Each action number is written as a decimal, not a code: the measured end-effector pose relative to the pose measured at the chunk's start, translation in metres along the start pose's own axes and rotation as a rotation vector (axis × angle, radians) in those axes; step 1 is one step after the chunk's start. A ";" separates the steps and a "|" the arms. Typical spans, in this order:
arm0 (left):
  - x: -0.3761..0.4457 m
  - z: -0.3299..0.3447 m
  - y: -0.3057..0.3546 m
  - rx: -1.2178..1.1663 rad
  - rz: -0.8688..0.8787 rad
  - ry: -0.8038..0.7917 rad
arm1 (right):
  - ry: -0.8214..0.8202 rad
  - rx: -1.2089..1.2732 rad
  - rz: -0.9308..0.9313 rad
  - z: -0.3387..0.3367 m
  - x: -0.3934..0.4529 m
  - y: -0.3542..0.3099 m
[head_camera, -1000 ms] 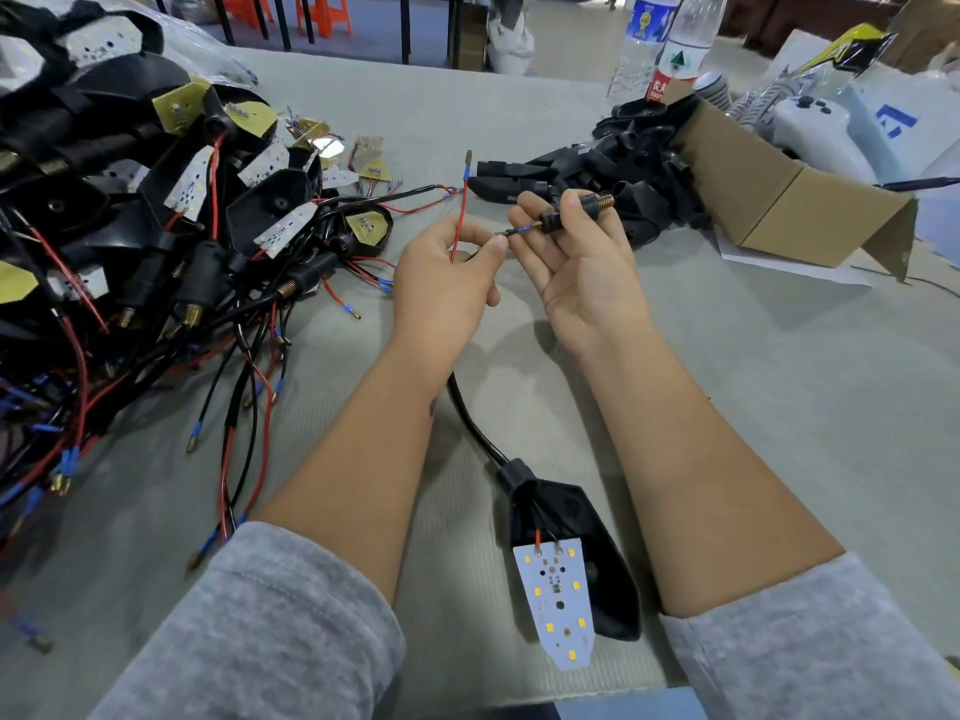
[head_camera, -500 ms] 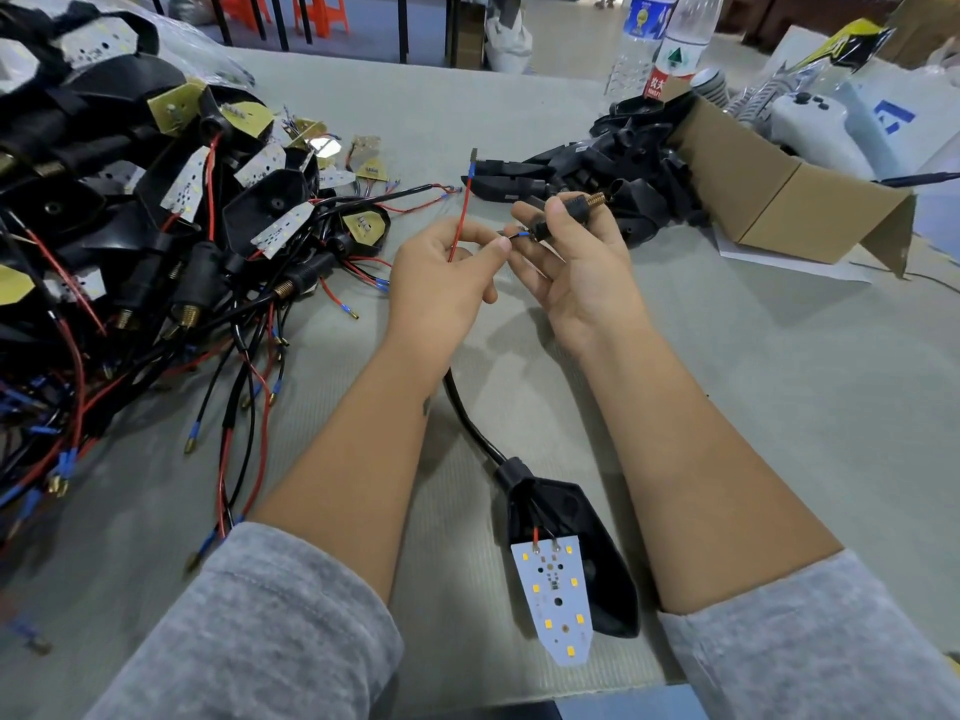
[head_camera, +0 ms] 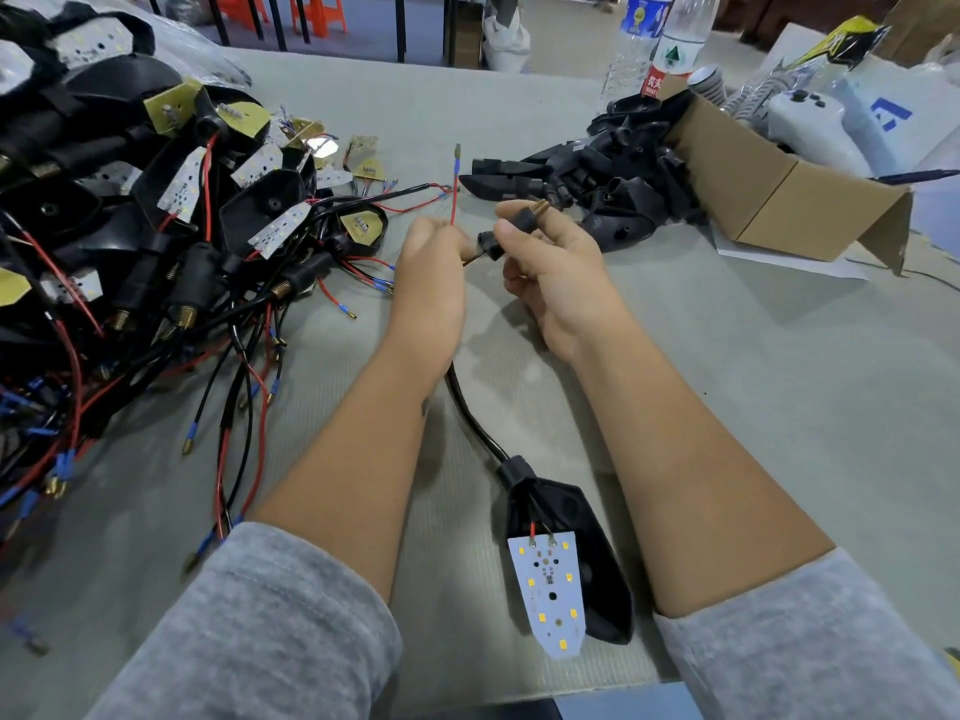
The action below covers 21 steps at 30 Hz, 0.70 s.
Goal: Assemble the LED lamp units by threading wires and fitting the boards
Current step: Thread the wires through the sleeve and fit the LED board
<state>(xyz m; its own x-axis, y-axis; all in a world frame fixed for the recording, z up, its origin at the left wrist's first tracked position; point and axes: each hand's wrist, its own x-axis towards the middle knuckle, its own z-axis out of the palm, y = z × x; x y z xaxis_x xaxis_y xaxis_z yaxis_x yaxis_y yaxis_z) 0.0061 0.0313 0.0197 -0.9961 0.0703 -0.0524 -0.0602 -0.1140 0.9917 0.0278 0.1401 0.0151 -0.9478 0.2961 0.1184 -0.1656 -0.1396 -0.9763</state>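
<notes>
Head view: a person at the bench is threading one lamp unit's leads through a black threaded stem.
Threaded stem point(head_camera: 511, 228): held above the middle of the bench, its long axis slanting from lower left, where the leads enter, to upper right, where the brass thread points toward the far right.
Right hand point(head_camera: 558, 275): thumb and fingers curled round the stem, grasping it.
Left hand point(head_camera: 431, 267): just beside the stem on its lower-left end, fingers pinched on the red wire point(head_camera: 454, 192), which stands up almost straight with its blue-sleeved tip topmost.
Key relation: the stem's open end faces the left hand, so that hand is the nearer one to feed; a dark lead already bridges the small gap between them. By my judgement the red wire must be bent down to line up with the stem's axis.
Black cable point(head_camera: 470, 407): runs from under the hands toward the near edge.
Lamp housing point(head_camera: 597, 553): lies near the near edge, between the forearms, with the LED board point(head_camera: 550, 589) resting on it, face up, not yet seated.
Left edge: tangled pile of wired units point(head_camera: 156, 226).
Far right: empty housings point(head_camera: 613, 179) beside a cardboard box point(head_camera: 789, 200).
</notes>
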 end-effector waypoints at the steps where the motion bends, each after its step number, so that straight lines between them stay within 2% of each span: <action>1: 0.000 0.000 -0.001 -0.012 0.016 0.015 | -0.015 -0.006 0.001 0.000 0.000 0.000; 9: 0.005 -0.001 -0.004 -0.007 0.031 0.013 | 0.007 0.081 0.031 -0.001 0.002 0.002; 18: 0.002 -0.003 -0.008 -0.007 0.169 -0.068 | 0.023 0.191 0.065 0.000 0.002 -0.001; 21: 0.002 -0.003 -0.005 -0.025 0.161 -0.064 | 0.034 0.191 0.075 0.001 0.003 -0.002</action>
<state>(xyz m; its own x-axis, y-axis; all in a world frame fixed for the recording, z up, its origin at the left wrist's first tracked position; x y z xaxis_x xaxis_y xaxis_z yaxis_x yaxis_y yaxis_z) 0.0041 0.0293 0.0139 -0.9871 0.1116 0.1149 0.0971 -0.1533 0.9834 0.0254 0.1401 0.0171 -0.9501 0.3097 0.0374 -0.1467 -0.3377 -0.9297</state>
